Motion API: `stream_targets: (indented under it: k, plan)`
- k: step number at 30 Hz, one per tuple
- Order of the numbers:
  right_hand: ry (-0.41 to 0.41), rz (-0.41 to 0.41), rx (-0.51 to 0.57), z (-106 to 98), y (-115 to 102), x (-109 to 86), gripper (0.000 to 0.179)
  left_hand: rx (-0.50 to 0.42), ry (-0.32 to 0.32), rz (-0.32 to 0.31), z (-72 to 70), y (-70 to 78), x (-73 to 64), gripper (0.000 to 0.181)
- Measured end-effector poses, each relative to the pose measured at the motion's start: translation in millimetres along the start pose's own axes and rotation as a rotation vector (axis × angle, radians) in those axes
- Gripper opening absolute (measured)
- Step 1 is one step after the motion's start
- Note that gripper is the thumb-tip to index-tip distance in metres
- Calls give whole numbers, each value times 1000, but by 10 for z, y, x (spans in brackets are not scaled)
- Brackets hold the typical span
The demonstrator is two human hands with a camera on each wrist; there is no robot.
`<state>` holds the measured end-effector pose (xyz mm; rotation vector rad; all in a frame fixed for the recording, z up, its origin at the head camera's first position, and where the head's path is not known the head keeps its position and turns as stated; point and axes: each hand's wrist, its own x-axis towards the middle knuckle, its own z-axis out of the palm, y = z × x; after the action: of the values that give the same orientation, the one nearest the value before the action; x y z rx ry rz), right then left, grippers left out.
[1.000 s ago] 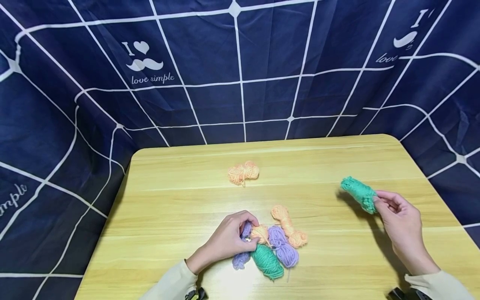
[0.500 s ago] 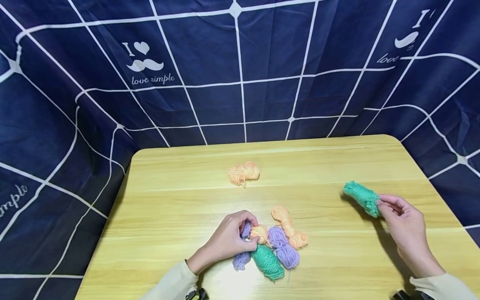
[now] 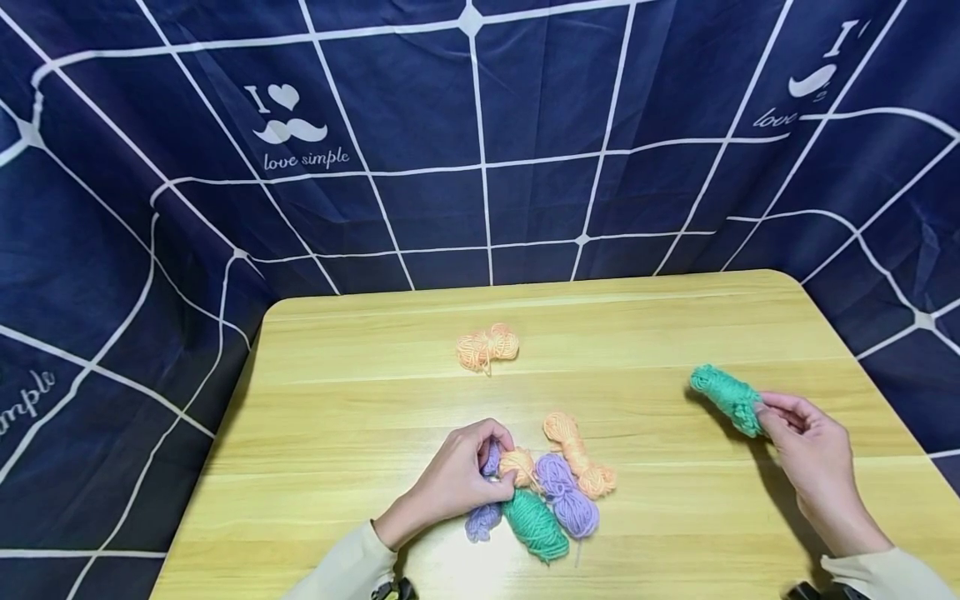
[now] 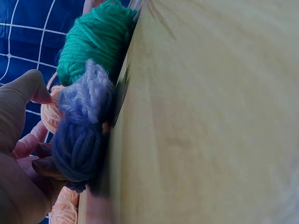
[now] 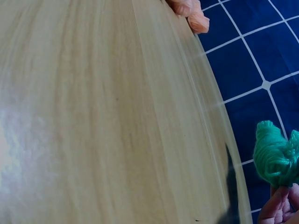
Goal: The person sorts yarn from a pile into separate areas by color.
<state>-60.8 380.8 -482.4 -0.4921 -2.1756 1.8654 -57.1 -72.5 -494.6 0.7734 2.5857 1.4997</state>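
Observation:
At the right side in the head view, my right hand (image 3: 813, 458) pinches one end of a green yarn skein (image 3: 726, 398), lifted off the table. My left hand (image 3: 453, 475) is at the yarn cluster in the middle front, its thumb and fingers pinching a small peach skein (image 3: 517, 467). A purple skein (image 3: 483, 522) lies partly hidden beneath that hand. Touching the cluster are a second green skein (image 3: 536, 525), another purple skein (image 3: 567, 495) and a long peach skein (image 3: 577, 454). The left wrist view shows the thumb against the peach yarn (image 4: 50, 109).
Farther back on the wooden table (image 3: 360, 367) lies a separate peach skein (image 3: 487, 347). A dark blue curtain (image 3: 540, 200) with white lines surrounds the table's back and sides. Dark wrist straps show at the bottom edge.
My right hand has drawn the green skein slightly right and towards me, slowing in the last half second. The left hand has barely moved, and the peach yarn with it.

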Motion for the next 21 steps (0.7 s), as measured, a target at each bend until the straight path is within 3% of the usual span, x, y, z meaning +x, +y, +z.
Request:
stream_targets:
  k: [11,21]
  plan:
    - [2,16,-32,-7,50,-3,25,-51,50,-22,3,-25,-2,31]
    - [-52,-15,-180,-40,130,21,27,-74,62,-45,7,-12,3,29]
